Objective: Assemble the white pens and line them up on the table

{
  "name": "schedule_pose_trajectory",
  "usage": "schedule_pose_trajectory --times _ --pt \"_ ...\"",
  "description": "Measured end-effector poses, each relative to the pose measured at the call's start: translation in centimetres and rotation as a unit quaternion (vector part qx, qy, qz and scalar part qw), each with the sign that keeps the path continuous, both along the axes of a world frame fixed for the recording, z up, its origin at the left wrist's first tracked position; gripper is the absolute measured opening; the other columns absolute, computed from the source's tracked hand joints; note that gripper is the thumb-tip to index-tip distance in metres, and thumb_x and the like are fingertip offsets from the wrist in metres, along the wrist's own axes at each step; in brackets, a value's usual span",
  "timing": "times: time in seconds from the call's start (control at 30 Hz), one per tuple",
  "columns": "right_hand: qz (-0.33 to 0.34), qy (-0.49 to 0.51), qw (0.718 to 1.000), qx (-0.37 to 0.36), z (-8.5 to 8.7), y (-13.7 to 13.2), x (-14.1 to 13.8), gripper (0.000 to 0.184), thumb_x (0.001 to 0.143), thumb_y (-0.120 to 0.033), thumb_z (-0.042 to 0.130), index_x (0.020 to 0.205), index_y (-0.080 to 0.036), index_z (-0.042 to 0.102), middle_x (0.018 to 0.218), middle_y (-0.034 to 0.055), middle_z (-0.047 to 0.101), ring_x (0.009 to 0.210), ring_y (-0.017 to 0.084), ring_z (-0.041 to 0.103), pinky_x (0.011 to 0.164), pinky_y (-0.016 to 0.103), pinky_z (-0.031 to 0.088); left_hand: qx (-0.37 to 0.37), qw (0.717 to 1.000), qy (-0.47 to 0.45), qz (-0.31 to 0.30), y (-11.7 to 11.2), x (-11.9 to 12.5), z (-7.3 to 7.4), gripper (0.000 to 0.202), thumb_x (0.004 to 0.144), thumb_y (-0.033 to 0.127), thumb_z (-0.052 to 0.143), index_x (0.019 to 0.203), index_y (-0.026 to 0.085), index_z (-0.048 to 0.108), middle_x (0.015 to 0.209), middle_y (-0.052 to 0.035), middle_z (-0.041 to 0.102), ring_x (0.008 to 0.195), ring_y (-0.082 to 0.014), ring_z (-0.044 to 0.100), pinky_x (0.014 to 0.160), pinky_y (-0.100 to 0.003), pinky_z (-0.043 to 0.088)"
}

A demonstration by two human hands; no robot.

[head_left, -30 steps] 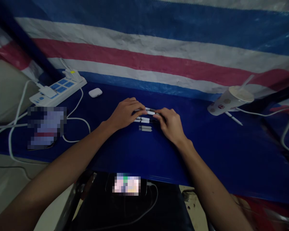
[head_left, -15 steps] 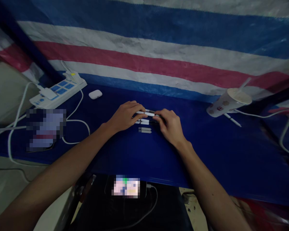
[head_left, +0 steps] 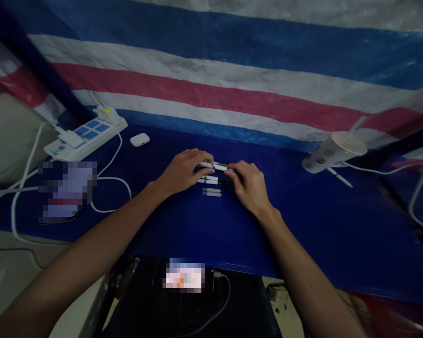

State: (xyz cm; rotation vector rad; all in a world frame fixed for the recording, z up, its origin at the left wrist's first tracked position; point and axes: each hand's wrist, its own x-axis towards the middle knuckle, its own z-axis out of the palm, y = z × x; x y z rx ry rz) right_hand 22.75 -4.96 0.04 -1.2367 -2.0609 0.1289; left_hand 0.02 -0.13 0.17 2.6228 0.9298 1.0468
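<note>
Left hand (head_left: 184, 170) has spread wider around a slim pen (head_left: 220, 167).

A striped tarp (head_left: 211, 91) hangs at 12 o'clock. I see a power strip (head_left: 88, 134) at 10, plugs (head_left: 70, 138) in it, and a white case (head_left: 140, 140) near it, closer to the middle. One phone (head_left: 68, 190) lies at 9; a second phone (head_left: 185, 277) glows at 6, cable (head_left: 229, 287) attached. At 3 there's a cup (head_left: 329, 154) with a straw (head_left: 355, 126).
</note>
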Motion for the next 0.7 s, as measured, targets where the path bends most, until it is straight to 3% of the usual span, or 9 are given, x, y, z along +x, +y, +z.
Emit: schedule_pose_trajectory --times 0.4,0.7 --pt "0.008 -0.001 1.000 -0.003 -0.14 0.15 0.08 0.025 0.102 -0.036 0.048 0.100 -0.020 0.067 0.088 0.0039 0.069 0.077 0.018 0.060 0.074 0.034 0.037 -0.013 1.000 0.001 -0.012 0.13 0.01 0.18 0.023 0.100 0.039 0.053 0.098 0.020 0.065 0.093 -0.0014 0.072 0.087 -0.0162 0.061 0.088 -0.033 0.045" --pt "0.000 -0.002 1.000 0.003 -0.25 0.27 0.18 0.022 0.102 -0.034 0.050 0.101 -0.020 0.067 0.089 0.0029 0.069 0.077 0.017 0.060 0.075 0.033 0.036 -0.008 1.000 -0.001 -0.010 0.11 0.01 0.10 0.020 0.099 0.039 0.056 0.106 0.022 0.064 0.100 -0.0010 0.072 0.090 -0.0160 0.062 0.089 -0.032 0.046"
